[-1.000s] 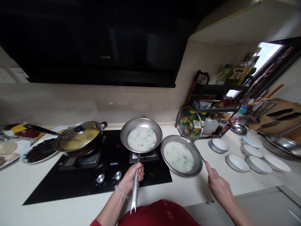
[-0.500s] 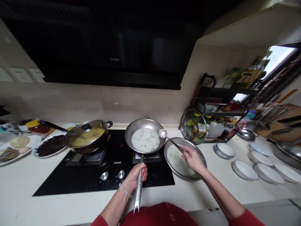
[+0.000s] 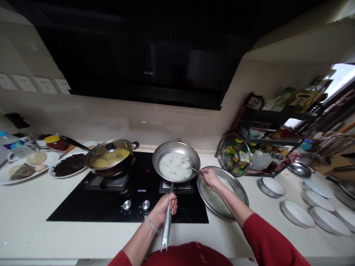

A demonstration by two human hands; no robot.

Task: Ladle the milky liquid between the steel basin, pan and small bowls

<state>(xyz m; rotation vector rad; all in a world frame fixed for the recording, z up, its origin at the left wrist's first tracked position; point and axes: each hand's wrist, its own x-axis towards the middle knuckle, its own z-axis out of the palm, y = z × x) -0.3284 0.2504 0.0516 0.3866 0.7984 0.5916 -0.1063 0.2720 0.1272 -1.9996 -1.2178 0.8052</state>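
Note:
My left hand (image 3: 164, 208) is wrapped round the long metal handle of a steel wok (image 3: 158, 157) on the right burner. White soup (image 3: 173, 166) with green bits fills the bottom of the wok. My right hand (image 3: 211, 178) grips a ladle (image 3: 196, 170), whose bowl dips into the soup at the wok's right side. Under my right forearm stands a wide steel basin (image 3: 242, 189) holding a similar white liquid, close beside the wok.
A lidded pan (image 3: 111, 159) of yellow food sits on the left burner. Farther left are a plate of dark food (image 3: 69, 166) and a plate with an egg (image 3: 54, 159). White bowls (image 3: 298, 213) stand at right, near a spice rack (image 3: 277, 140). The range hood (image 3: 144, 88) hangs overhead.
My right hand has moved the ladle from above the wok's right rim, by the basin, left and down into the soup. My left hand keeps its hold; the view has shifted slightly.

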